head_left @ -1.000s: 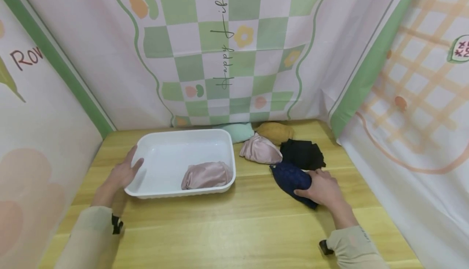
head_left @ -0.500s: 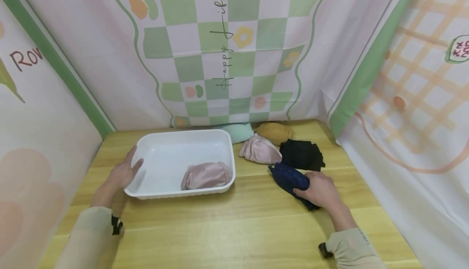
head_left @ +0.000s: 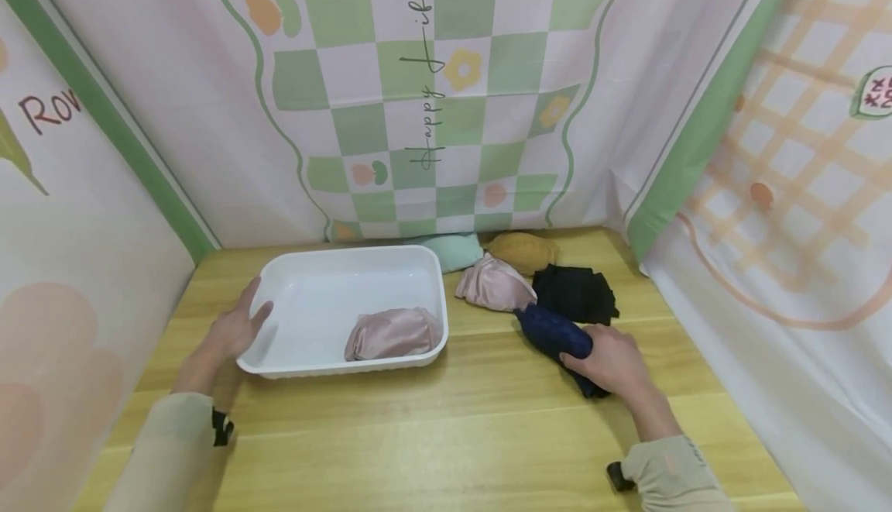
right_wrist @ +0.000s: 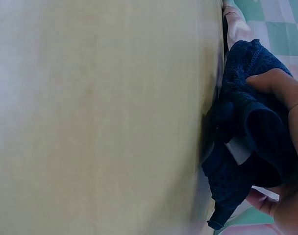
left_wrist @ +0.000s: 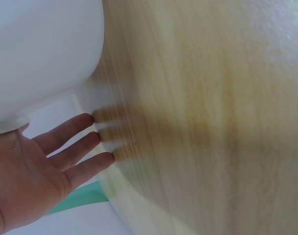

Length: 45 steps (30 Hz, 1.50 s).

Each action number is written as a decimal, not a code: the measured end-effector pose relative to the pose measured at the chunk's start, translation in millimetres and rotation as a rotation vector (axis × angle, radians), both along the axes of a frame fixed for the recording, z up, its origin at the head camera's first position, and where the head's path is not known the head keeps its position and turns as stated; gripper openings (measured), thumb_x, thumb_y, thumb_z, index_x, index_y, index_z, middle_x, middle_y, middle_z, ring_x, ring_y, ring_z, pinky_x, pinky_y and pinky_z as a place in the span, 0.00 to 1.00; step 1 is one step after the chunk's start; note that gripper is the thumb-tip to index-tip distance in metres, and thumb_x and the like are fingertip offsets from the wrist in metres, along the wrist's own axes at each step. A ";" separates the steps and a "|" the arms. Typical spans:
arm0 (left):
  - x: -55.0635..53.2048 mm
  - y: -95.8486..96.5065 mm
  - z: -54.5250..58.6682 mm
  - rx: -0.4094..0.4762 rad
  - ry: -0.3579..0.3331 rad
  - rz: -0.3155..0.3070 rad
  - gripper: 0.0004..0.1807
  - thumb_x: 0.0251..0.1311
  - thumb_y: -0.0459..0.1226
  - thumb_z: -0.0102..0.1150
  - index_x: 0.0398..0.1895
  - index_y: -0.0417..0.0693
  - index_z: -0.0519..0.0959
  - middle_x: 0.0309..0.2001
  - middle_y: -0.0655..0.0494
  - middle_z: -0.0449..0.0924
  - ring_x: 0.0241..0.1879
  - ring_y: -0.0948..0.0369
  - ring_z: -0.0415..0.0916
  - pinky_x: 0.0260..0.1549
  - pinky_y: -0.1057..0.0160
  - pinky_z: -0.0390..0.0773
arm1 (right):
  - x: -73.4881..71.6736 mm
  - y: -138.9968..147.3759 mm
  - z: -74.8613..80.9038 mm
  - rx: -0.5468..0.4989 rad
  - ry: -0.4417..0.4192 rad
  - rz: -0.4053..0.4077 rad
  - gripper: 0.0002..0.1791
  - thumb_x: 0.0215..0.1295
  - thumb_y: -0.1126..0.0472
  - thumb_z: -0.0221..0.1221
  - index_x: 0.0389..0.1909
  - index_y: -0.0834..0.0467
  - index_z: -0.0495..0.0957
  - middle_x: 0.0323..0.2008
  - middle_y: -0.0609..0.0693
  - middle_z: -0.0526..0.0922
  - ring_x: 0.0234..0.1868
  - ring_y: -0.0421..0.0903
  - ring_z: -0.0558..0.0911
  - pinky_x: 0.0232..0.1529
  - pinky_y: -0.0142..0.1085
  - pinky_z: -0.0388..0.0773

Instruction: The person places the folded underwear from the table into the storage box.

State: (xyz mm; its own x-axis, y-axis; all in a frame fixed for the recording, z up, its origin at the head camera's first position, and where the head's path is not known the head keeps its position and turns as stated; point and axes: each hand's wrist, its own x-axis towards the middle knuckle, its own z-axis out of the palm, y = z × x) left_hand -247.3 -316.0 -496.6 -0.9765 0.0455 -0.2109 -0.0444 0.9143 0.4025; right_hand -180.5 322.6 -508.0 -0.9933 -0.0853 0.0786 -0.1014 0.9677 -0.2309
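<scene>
One navy cloth (head_left: 554, 334) is pinched in my right fingers (right_wrist: 274, 83): thumb on the near side, the rest over the other side, mostly hidden behind it. It looks floppy, so I reckon that wide grip is what stops it unrolling. Even so, a bit with what looks like a pale tag pokes out below my thumb. Its tip points away from my fingers towards a pink cloth (head_left: 496, 286); can't tell if they touch.

My left fingers (left_wrist: 85, 169) are on the tray (head_left: 300, 318), thumb hooked over the rim and the others straight and slightly spread down the outside. Guessing that's to stop it sliding on the surface (head_left: 418, 442). Thumb and index seem to do the holding.

Another pink cloth (head_left: 393, 334) lies inside, in the near corner well across from my left thumb, which leaves room beside the thumb.

Just beyond my right fingers sits the black cloth (head_left: 574, 295), with the mustard cloth (head_left: 523, 251) and mint cloth (head_left: 453, 251) farther out, the mint partly behind the tray. Probably bunched on that side so they're all a short reach for my right.
</scene>
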 end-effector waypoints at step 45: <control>2.4 -2.4 -1.1 0.005 0.045 -0.022 0.43 0.75 0.63 0.19 0.80 0.48 0.26 0.69 0.18 0.53 0.61 0.19 0.61 0.58 0.25 0.65 | -4.3 -16.5 20.9 -0.119 0.019 -0.016 0.40 0.60 0.37 0.64 0.54 0.72 0.77 0.54 0.72 0.80 0.56 0.70 0.78 0.56 0.66 0.72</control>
State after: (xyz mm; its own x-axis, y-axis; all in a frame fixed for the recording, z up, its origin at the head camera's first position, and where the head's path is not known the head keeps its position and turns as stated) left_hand -244.9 -318.4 -497.8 -0.9837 0.0681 -0.1662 -0.0058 0.9128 0.4083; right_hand -184.8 306.1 -487.0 -0.9926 -0.0583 0.1065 -0.0916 0.9351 -0.3424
